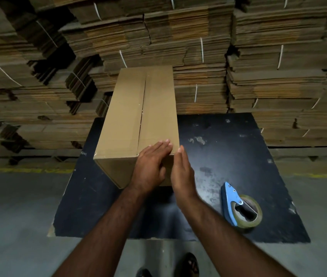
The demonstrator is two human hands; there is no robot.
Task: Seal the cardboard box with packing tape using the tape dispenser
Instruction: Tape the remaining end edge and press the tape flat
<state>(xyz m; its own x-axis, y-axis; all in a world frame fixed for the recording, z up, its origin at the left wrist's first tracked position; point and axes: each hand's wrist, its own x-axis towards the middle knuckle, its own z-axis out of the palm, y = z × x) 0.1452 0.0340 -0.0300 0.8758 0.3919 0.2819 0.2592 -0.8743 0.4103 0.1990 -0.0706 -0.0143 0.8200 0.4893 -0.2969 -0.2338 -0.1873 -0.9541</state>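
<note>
1. Bottom centre of frame: sandalled feet [188, 265] on grey concrete floor [14, 226], nearest the lens. Two bare forearms rise from there toward mid-frame.
2. Left hand [150, 164] lies flat over the near top edge of the cardboard box [126, 116], fingers straight and together, gripping nothing.
3. Right hand [182, 172] stands edge-on against the box's near right corner, fingers straight, holding nothing; whether it actually touches the board, I cannot tell.
4. Box sits at centre frame on a scuffed black table [238, 156]. Long axis runs away from the person toward the top of the frame. Centre seam [143, 108] runs the same way; a faint sheen suggests tape along it, not certain.
5. Tape dispenser [238, 204], blue metal with a clear tape roll, lies at lower right on the table, well apart from the box. Right hand is nearer; judged the natural one to reach.
6. Box: smooth matte kraft board, crisp corners. Behind: strapped stacks of flattened cartons [278, 66].
</note>
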